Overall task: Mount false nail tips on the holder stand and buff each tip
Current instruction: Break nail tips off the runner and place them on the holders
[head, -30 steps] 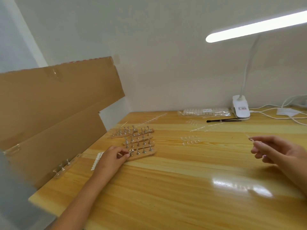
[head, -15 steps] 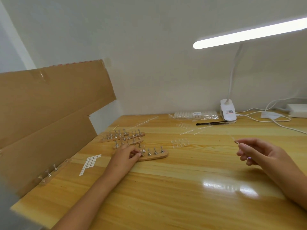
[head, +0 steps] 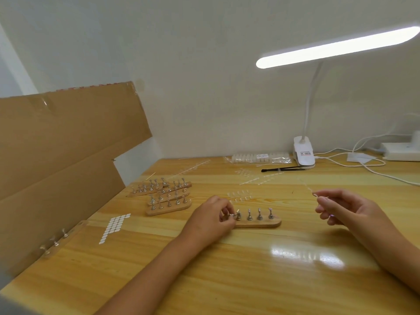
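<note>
Here, seen from above the person's own arms, two bare hands work at a pale wooden bench (head: 227,280). The left hand (head: 209,220) has its fingers curled, thumb and fingertips pinching a small metal peg (head: 230,215) at the near end of a wooden stand (head: 261,223). The stand lies flat on the bench and runs away from that hand toward the right hand, with four more upright pegs along it, all bare.

The right hand (head: 343,209) is raised just off the bench, well apart from the stand. Its fingers are curled, and thumb and forefinger pinch the end of a thin clear strip (head: 309,190) that points up and away from it. Whether the strip carries nail tips is too faint to tell.

Just beyond the left hand, loose clear tips (head: 241,195) lie on the bench. Farther off, to the outer side of that hand, several more stands (head: 168,196) sit bunched together, and nearer the bench edge is a sheet of white oval stickers (head: 114,226) beside a leaning cardboard panel (head: 56,144).

Beyond the right hand, by the wall, are a clear bag (head: 261,158), a slim black tool (head: 281,168), a lit white clip lamp (head: 303,153) and white cables (head: 363,160).
</note>
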Tool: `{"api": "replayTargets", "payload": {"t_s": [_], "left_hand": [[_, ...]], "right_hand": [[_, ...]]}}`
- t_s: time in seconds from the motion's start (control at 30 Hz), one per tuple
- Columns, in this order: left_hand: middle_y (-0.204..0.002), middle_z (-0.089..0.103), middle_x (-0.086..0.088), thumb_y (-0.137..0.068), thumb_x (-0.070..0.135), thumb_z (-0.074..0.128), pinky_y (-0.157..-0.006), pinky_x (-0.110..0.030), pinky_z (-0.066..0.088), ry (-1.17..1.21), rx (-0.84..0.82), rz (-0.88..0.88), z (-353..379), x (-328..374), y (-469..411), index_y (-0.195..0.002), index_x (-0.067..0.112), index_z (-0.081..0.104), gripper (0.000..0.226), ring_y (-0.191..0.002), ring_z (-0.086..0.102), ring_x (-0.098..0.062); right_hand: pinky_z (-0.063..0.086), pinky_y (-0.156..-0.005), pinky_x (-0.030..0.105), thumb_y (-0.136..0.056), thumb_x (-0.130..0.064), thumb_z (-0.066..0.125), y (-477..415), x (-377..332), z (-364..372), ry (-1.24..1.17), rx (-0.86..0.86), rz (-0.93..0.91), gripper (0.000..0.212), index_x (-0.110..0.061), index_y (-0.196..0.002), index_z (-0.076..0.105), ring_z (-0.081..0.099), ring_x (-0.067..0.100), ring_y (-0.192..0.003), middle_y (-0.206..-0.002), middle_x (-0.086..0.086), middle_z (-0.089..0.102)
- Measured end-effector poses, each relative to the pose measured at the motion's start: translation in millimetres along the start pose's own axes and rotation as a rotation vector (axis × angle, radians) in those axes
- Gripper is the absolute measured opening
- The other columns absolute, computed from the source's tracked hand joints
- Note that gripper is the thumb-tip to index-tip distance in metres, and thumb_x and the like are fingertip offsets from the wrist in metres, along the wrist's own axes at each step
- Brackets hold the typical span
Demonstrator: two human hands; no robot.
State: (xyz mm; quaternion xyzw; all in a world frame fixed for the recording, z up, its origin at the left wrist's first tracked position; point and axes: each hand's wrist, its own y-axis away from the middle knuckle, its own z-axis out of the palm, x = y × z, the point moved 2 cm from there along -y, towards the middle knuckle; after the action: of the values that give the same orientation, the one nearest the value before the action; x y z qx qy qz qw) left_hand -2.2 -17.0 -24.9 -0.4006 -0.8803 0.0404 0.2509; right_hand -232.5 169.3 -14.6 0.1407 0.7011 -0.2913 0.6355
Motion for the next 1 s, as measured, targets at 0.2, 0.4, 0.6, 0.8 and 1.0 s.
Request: {"api": "replayTargets", "payload": {"t_s": [0.2, 0.4, 0.6, 0.8, 1.0], "left_hand": [[-0.092, 0.06, 0.017, -0.084, 0.031, 0.072, -0.076, -0.017, 0.054, 0.13, 0.04, -0.066, -3, -11, 1, -0.076, 0.037, 0.062, 0.014, -0.078, 0.06, 0.003], [-0.098, 0.063, 0.013, -0.086, 0.023, 0.074, -0.083, -0.024, 0.057, 0.179, 0.011, -0.036, -8, -15, 8, -0.09, 0.024, 0.074, 0.004, -0.085, 0.065, -0.001], [-0.11, 0.06, 0.018, -0.086, 0.026, 0.074, -0.087, -0.02, 0.054, 0.238, -0.041, -0.016, -8, -19, 12, -0.129, 0.031, 0.06, 0.045, -0.095, 0.06, 0.005], [-0.116, 0.061, 0.02, -0.083, 0.028, 0.078, -0.088, -0.016, 0.05, 0.32, -0.143, 0.014, 0, -6, 15, -0.135, 0.044, 0.043, 0.065, -0.102, 0.058, -0.001], [-0.119, 0.052, 0.036, -0.075, 0.057, 0.075, -0.099, -0.017, 0.039, 0.253, -0.374, 0.153, 22, 46, 18, -0.128, 0.064, 0.034, 0.068, -0.115, 0.04, 0.014]], "right_hand": [[0.052, -0.059, 0.016, -0.087, -0.016, 0.066, -1, 4, -1, 0.016, -0.003, 0.029, 0.016, -0.014, -0.102, 0.071, 0.064, 0.006, -0.063, -0.076, 0.005, 0.074], [0.054, -0.062, 0.016, -0.085, -0.022, 0.067, -2, 4, -3, 0.017, -0.001, 0.026, 0.02, -0.016, -0.105, 0.071, 0.065, 0.006, -0.066, -0.077, 0.002, 0.074], [0.054, -0.063, 0.016, -0.079, -0.03, 0.068, -2, 3, -3, 0.019, -0.022, 0.008, 0.03, -0.018, -0.107, 0.071, 0.065, 0.008, -0.069, -0.081, 0.004, 0.074], [0.053, -0.07, 0.018, -0.082, -0.013, 0.073, 3, 1, 1, 0.149, -0.022, -0.146, 0.036, -0.024, -0.115, 0.063, 0.066, 0.01, -0.08, -0.085, 0.002, 0.069], [0.054, -0.074, 0.02, -0.081, -0.006, 0.074, 13, -28, -3, 0.344, -0.048, -0.395, 0.034, -0.021, -0.111, 0.065, 0.066, 0.011, -0.084, -0.089, -0.01, 0.069]]}}
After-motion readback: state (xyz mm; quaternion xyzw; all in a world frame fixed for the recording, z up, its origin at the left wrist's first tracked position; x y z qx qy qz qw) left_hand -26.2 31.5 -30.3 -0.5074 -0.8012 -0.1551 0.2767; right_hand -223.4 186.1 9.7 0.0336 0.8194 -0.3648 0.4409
